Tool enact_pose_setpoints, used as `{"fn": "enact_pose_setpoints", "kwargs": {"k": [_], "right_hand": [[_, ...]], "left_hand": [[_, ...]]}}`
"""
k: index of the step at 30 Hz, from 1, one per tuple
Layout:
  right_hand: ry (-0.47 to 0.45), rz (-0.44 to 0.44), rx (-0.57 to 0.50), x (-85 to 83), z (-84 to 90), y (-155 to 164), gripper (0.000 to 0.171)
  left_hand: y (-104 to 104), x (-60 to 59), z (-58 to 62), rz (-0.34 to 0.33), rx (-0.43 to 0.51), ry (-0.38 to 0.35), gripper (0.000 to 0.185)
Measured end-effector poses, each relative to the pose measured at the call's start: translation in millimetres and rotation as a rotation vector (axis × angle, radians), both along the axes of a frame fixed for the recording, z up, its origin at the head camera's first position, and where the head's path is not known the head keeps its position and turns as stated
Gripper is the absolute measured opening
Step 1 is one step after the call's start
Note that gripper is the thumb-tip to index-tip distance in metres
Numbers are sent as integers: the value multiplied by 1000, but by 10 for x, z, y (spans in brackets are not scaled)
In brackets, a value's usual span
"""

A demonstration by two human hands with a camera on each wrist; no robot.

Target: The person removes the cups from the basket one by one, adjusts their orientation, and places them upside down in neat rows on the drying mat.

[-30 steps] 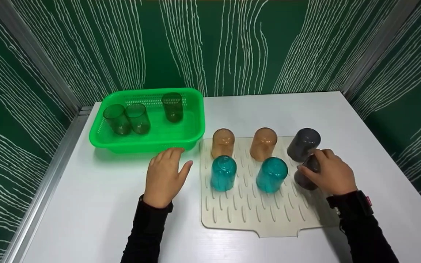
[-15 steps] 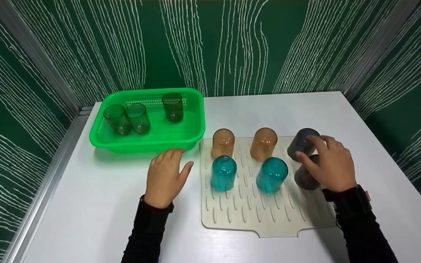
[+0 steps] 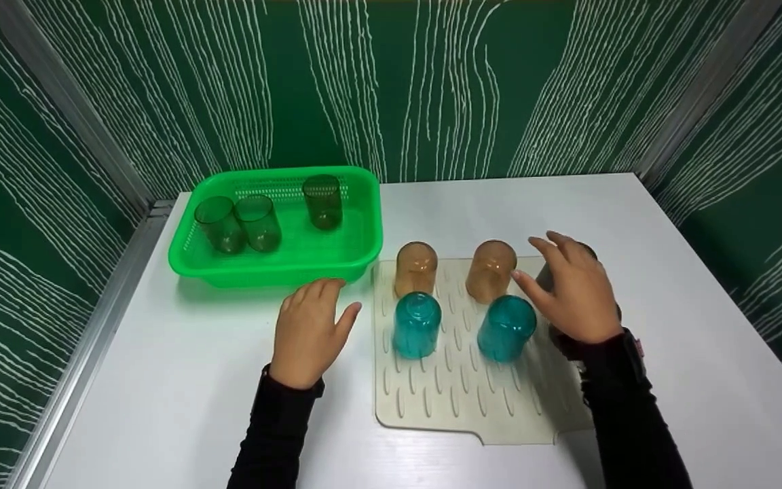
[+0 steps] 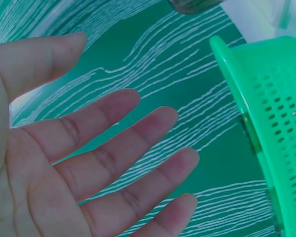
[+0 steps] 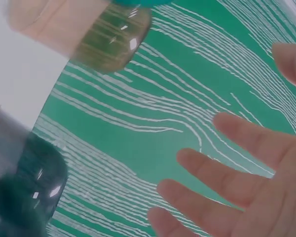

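In the head view my right hand (image 3: pixel 571 295) hovers over the right side of a beige drying mat (image 3: pixel 432 401), fingers spread and holding nothing. It mostly covers two dark grey glasses (image 3: pixel 544 277) that stand upside down there. Left of it, two teal glasses (image 3: pixel 507 329) (image 3: pixel 417 324) stand inverted in the near row, with two amber glasses (image 3: pixel 492 270) (image 3: pixel 416 266) behind them. My left hand (image 3: pixel 307 333) is held with relaxed fingers in front of the green basket (image 3: pixel 275 268), with nothing in it. The left wrist view shows its open palm (image 4: pixel 44 192) beside the basket.
Several dark-looking glasses are in the basket: two side by side at the left (image 3: pixel 221 227) (image 3: pixel 259 225) and one at the back right (image 3: pixel 324 204). The white table (image 3: pixel 180 380) is bounded by green walls (image 3: pixel 425 88) with white wavy lines.
My right hand has let go of the near dark grey glass, risen, and moved left and away from me toward the amber and teal glasses. The left hand has stayed in place.
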State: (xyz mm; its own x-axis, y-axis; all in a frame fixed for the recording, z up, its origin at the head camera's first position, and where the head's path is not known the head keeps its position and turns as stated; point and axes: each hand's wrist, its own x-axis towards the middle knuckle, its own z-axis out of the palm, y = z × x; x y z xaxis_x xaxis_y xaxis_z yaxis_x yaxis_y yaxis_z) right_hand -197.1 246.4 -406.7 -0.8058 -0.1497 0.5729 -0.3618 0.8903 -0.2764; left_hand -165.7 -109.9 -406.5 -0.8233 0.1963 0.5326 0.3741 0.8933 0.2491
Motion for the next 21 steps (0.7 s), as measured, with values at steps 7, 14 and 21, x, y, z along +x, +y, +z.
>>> {"fn": "enact_pose_setpoints", "kwargs": {"k": [7, 14, 21], "right_hand": [[-2, 71, -23, -22, -19, -138, 50], [-34, 57, -33, -16, -98, -157, 48], [-61, 45, -22, -28, -144, -125, 48]], "left_hand": [[1, -7, 0, 1, 4, -16, 36], [10, -14, -14, -1, 0, -11, 35], [22, -33, -35, 6, -5, -29, 35]]}}
